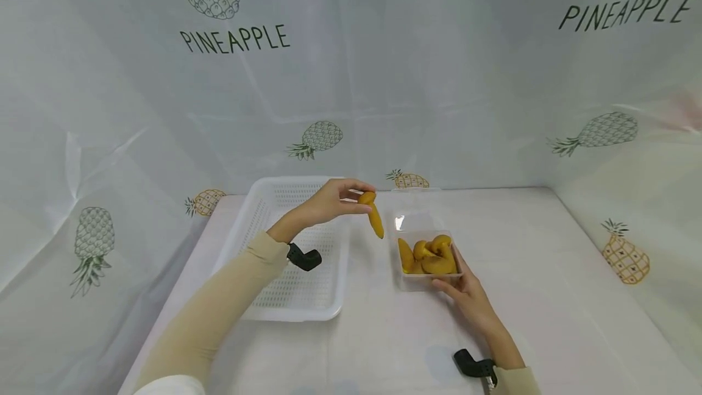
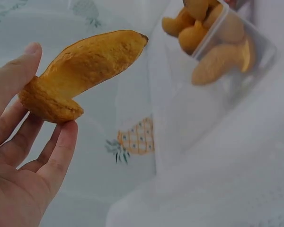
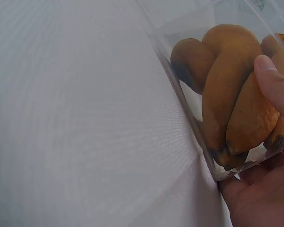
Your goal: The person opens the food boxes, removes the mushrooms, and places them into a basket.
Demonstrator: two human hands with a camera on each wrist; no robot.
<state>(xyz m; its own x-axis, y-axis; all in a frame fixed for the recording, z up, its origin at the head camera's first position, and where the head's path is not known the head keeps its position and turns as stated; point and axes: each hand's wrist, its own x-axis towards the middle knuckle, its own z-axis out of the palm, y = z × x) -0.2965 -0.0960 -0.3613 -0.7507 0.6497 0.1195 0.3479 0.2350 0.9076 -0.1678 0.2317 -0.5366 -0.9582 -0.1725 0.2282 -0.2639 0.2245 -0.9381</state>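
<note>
- White basket (image 1: 290, 314): perforated, near worktop (image 1: 548, 297) left edge, long side running toward far edge; partly under the left forearm. Placed beside the box, probably so both sit within arm's reach.
- Left hand (image 1: 331, 201): above the basket's right side, toward worktop far edge. Fingers hold the yellow mushroom-shaped piece (image 1: 375, 219) by its cap, thumb one side, fingertips the other.
- That piece: off the worktop, between basket and box; stem tip points down and right. Cap grip likely leaves the stem free and unsquashed.
- Left arm pose: reaches in from near left corner, across the basket; wrist bent a bit, fingers pointing right.
- Clear box (image 1: 419, 284): right of middle, well apart from near edge; clear lid (image 1: 419, 219) stands open on the far side, presumably to keep the mouth accessible. More yellow pieces (image 1: 437, 265) heaped inside.
- Right hand (image 1: 473, 297): grips the box at its near right corner, thumb on near wall, other fingers partly hidden on the right side; probably steadying it.
- Right arm pose: comes from near edge, angled up-left, low to the worktop.
</note>
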